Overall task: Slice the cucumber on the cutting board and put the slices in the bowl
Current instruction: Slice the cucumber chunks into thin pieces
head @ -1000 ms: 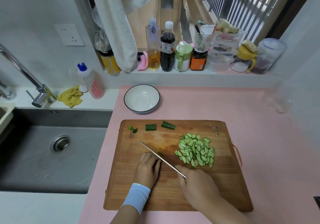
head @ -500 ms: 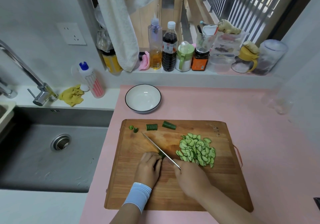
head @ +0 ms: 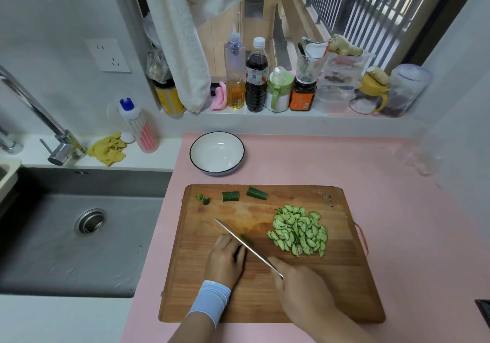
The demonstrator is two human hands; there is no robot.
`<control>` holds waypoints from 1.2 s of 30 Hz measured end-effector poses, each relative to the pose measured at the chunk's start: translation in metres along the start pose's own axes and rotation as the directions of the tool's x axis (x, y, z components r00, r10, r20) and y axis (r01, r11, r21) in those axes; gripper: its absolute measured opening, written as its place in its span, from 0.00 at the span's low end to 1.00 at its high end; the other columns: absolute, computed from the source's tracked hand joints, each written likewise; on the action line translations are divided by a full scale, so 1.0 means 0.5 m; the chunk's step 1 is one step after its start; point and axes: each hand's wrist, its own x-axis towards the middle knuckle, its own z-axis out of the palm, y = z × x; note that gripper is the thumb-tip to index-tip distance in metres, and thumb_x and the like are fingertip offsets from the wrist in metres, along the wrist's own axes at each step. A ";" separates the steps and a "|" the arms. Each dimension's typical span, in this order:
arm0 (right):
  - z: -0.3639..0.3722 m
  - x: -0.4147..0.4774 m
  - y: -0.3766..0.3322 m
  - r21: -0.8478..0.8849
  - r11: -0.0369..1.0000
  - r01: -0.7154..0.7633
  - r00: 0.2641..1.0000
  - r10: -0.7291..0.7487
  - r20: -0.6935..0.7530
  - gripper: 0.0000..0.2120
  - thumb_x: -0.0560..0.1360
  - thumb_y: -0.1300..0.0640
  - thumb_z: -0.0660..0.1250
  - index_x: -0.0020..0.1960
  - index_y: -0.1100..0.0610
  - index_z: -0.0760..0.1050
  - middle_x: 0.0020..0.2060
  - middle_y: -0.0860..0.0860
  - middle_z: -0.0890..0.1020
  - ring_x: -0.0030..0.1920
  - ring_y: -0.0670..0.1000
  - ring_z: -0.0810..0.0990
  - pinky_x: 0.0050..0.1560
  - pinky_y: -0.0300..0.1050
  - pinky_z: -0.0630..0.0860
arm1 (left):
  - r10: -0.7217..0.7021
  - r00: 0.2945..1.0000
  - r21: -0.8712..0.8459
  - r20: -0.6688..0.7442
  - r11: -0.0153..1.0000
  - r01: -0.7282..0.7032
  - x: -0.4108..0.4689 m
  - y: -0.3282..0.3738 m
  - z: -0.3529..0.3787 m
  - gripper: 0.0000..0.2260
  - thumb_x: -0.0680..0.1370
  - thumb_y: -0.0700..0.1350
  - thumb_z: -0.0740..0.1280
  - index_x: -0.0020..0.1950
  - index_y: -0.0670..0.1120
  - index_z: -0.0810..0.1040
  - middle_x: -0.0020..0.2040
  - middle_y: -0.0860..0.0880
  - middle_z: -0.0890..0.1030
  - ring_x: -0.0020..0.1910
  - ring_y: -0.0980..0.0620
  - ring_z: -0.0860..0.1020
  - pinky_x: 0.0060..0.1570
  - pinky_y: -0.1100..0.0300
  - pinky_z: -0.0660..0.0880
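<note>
On cutting board (head: 344, 284), right hand (head: 299, 287) grips knife (head: 245, 245)

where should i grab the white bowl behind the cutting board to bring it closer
Pinch the rim of the bowl at its near edge, coming down from above. It sits upright and empty on the pink counter, rim free all round, and that edge faces the cutting board, so it is probably the shortest reach.
</note>
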 end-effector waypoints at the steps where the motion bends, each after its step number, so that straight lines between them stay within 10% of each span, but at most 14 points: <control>1: -0.001 0.000 0.001 -0.004 1.000 0.000 1.000 0.000 -0.001 0.21 0.83 0.45 0.53 0.76 0.38 0.65 0.49 0.48 0.85 0.51 0.53 0.82 0.47 0.48 0.74 | 0.000 1.000 0.000 0.001 1.000 0.000 0.000 -0.001 0.000 0.08 0.70 0.34 0.75 0.48 0.42 0.84 0.47 0.48 0.81 0.49 0.51 0.77 0.53 0.65 0.73; 23: 0.017 0.045 -0.031 0.042 0.999 -0.005 1.000 0.005 -0.001 0.20 0.84 0.47 0.54 0.76 0.41 0.66 0.52 0.50 0.85 0.52 0.53 0.82 0.50 0.47 0.76 | -0.012 1.000 0.011 -0.004 1.000 0.012 -0.005 0.003 -0.004 0.08 0.77 0.44 0.64 0.46 0.42 0.82 0.44 0.49 0.79 0.45 0.52 0.75 0.49 0.64 0.73; 36: 0.011 0.015 -0.018 0.050 0.999 -0.003 1.000 0.003 0.001 0.20 0.83 0.46 0.54 0.74 0.38 0.67 0.45 0.49 0.85 0.45 0.52 0.83 0.46 0.47 0.78 | -0.015 1.000 -0.007 -0.012 1.000 0.015 -0.006 -0.002 -0.004 0.08 0.71 0.34 0.74 0.48 0.42 0.84 0.46 0.49 0.81 0.47 0.53 0.76 0.52 0.67 0.72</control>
